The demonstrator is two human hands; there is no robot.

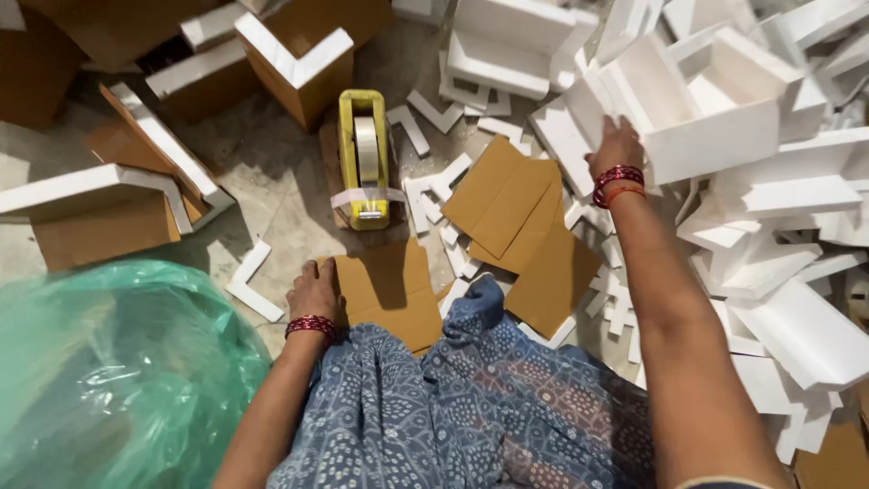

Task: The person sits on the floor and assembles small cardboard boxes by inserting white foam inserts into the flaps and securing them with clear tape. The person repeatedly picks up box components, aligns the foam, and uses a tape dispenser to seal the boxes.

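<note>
Hands work apart: the left hand lies flat, fingers together, on a brown cardboard sheet at lower centre, while the right hand reaches to the upper right and touches a white foam corner piece; its fingers are hidden, so I cannot tell the grip. Lifting one piece cleanly probably avoids toppling the foam pile. A yellow tape dispenser stands above the sheet.

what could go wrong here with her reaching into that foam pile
1. The right hand reaches into a loose heap of white foam corner pieces; pulling one may topple its neighbours.
2. The left hand presses on the flat brown cardboard sheet, which could slide on the floor.
3. The yellow tape dispenser stands close and could be knocked.
</note>
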